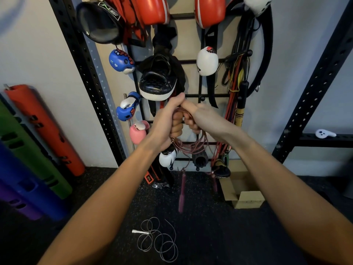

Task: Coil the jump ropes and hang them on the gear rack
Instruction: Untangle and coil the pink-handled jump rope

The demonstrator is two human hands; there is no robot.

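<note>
Pink jump rope (193,144) coils are gripped by left hand (168,119) and right hand (200,117) before gear rack (191,95); cardboard box (246,196) interior is unreadable.

Hanging boxing gloves (207,61) and a focus mitt (156,86); cardboard box (246,196) on the floor; foam rollers (44,129) leaning left.

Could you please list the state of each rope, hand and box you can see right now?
Pink jump rope: coiled in loops, held in both hands, handles dangling.
Left hand: closed around the coil.
Right hand: fingers closed on the coil.
Grey jump rope: loose and tangled on the floor.
Cardboard box: open, on the floor.
Gear rack: hung with gloves and pads.
</note>
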